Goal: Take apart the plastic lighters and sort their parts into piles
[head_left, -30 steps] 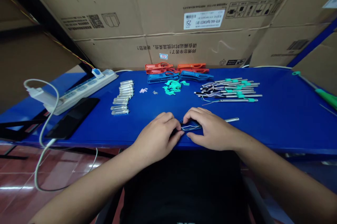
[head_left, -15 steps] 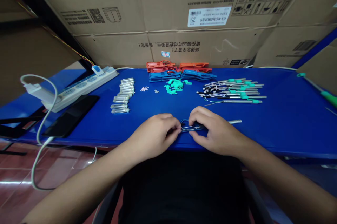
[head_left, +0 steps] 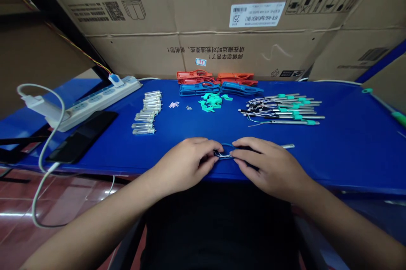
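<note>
Both hands work close together at the front of the blue table. My left hand pinches thin wires at their left end. These wires form a small blue-and-white loop. My right hand covers a dark part joined to the wires, and a slim metal rod sticks out past its fingers to the right. Much of the rod is hidden under that hand. Farther back lie rows of wired metal rods with green collars, loose green plastic pieces, blue clips and orange-red clips.
Metal-capped cylinders stand in rows at back left. A white power strip, a black phone and a white cable lie further left. A green-handled tool lies at the right edge. Cardboard cartons wall the back.
My right hand has flattened and shifted slightly right, and the wire loop looks narrower between my fingers. The whole view has tilted slightly, so the table items sit a little higher.
</note>
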Motion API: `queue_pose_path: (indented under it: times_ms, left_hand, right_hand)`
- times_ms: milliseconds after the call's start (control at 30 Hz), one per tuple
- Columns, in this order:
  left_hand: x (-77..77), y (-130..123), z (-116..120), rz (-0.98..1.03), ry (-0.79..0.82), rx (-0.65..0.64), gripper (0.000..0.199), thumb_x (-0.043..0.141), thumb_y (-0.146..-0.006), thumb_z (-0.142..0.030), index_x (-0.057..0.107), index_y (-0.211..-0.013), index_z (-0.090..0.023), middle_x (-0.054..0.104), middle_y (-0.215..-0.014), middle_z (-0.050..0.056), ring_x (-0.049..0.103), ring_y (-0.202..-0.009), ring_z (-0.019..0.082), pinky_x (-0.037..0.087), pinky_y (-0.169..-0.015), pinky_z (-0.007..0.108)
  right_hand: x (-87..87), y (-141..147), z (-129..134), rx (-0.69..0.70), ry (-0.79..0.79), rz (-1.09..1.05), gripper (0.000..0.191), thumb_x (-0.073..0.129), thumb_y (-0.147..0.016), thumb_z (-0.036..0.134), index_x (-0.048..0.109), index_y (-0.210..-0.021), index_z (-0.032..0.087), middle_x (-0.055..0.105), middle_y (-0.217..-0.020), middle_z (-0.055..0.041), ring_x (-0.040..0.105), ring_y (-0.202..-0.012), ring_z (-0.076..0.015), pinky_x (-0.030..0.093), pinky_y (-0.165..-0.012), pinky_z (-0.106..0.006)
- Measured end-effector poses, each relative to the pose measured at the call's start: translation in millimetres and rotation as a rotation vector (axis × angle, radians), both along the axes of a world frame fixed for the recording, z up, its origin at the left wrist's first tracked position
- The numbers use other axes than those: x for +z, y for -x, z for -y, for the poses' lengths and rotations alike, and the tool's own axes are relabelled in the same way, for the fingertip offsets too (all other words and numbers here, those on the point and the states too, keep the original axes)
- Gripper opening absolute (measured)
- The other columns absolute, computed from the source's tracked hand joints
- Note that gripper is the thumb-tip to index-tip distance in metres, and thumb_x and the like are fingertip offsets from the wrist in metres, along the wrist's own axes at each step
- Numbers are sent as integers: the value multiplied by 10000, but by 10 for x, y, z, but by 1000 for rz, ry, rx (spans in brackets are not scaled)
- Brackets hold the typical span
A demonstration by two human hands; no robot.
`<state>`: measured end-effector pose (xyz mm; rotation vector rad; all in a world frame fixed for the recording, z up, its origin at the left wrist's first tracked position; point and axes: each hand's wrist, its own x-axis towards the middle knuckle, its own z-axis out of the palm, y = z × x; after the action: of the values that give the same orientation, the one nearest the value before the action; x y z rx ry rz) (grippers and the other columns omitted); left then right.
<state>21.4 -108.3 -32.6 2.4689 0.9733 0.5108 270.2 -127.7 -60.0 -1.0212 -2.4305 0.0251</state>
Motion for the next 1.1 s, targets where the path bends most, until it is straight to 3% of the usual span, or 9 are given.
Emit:
queue_pose_path:
  times_ms: [133,367,600,800,1100]
  left_hand:
    - [-10,11,-4,-24,-14,-27,236,540,-964,-177,672,-1158,-194,702,-1036,48,655,-920,169,513,-835,304]
    - [9,-16,-6,-37,0,-18,237,546,-955,-163,673,-1154,-190,702,-1036,48,653,-922,173,516,-845,314]
    - [4,-21,-17,-24,-13,-43,226,531,-957,-146,665,-1129,-203,698,-1038,39,647,-925,165,501,-840,302]
    - [18,-22,0,-3,22,17,155,573,-916,-130,597,-1052,-200,663,-870,-6,625,-790,145,472,-720,269]
    - [1,-10,3,38,31,-1,245,563,-923,-130,580,-1153,-213,651,-896,-10,620,-827,143,483,-771,274]
  right_hand:
    - [-12,-8,11,-7,-56,28,236,524,-971,218,737,-1072,221,700,-1217,-85,676,-1038,-235,549,-857,-390]
    - [51,55,-41,-13,56,-68,192,558,-957,214,736,-1029,212,723,-1076,-48,674,-969,-186,544,-853,-340]
    - [20,33,-2,45,-156,17,208,551,-954,165,725,-1061,208,748,-1100,-37,703,-961,-202,533,-783,-346]
    - [5,18,-3,54,-166,62,214,557,-952,185,731,-1072,214,751,-1091,-38,708,-957,-222,535,-784,-377]
    - [-20,36,-52,36,-121,45,210,570,-945,201,748,-1054,222,738,-1120,-54,685,-978,-234,534,-835,-409]
